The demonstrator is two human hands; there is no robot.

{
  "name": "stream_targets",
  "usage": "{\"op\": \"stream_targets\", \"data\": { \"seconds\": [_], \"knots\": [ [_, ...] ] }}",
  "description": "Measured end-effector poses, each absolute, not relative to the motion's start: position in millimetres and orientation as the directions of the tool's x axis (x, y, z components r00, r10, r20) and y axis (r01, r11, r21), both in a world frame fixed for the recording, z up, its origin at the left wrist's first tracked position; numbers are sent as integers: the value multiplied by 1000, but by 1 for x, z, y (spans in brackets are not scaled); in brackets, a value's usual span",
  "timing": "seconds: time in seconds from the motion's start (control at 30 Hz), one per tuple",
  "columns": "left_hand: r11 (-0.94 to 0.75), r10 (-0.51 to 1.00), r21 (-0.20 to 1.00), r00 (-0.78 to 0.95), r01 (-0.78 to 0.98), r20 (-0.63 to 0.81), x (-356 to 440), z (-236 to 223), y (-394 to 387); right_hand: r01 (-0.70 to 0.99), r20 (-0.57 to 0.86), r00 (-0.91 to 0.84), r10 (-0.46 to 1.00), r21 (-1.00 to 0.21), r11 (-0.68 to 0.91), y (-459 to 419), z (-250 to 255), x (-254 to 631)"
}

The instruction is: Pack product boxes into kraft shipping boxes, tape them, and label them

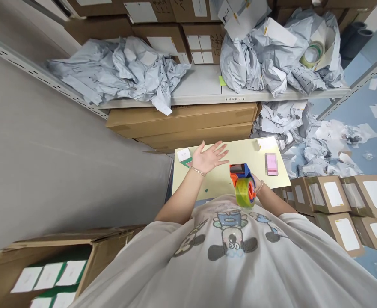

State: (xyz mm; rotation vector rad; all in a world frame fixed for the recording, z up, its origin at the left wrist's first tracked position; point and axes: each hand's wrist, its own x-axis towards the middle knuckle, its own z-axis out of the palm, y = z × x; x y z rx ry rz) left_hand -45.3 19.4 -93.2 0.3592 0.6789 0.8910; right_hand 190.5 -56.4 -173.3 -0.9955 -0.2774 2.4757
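Left grip point(209, 157) open; right grip point(254, 182) seems clenched on a tape dispenser point(240, 172) (hand mostly hidden) — its heavy roll point(244, 192) could twist it loose.

Loose, short-sleeved off-white T-shirt point(239, 273) filling the bottom of the frame, with a grey-and-blue cartoon mouse print point(231, 239) across the chest. Thin metallic bangle point(198, 172) around the left wrist point(192, 175); beaded bracelet point(259, 187) around the right wrist point(262, 192).
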Motion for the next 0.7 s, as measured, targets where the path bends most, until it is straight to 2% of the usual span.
{"op": "stream_targets", "data": {
  "seconds": [0.1, 0.2, 0.27, 0.33, 0.4, 0.47, 0.57, 0.7],
  "knots": [
    [545, 792, 567, 158, -617, -590, -69, -126, 23, -342, -606, -593, 529, -406, -848, -47, -180, 210],
    [577, 662, 559, -59, -595, -747, -87, -167, 2, -335, -605, -385, 697, -612, -716, -29, -197, 236],
    [643, 561, 526, -125, -556, -818, -93, -193, -26, -175, -595, -207, 777, -758, -628, -15, -213, 251],
    [725, 433, 498, -249, -475, -867, -95, -214, -61, 148, -549, -23, 836, -828, -540, -4, -230, 262],
    [762, 346, 459, -312, -457, -885, -94, -229, -99, 510, -445, 114, 888, -741, -437, 2, -244, 266],
    [796, 259, 412, -367, -443, -894, -93, -239, -135, 757, -352, 157, 923, -557, -341, 5, -256, 266],
    [844, 161, 345, -418, -411, -894, -93, -246, -178, 907, -335, 158, 929, -324, -271, 6, -271, 261],
    [854, 175, 366, -459, -369, -871, -92, -244, -210, 965, -345, 69, 936, -215, -150, 14, -289, 257]
  ]
}}
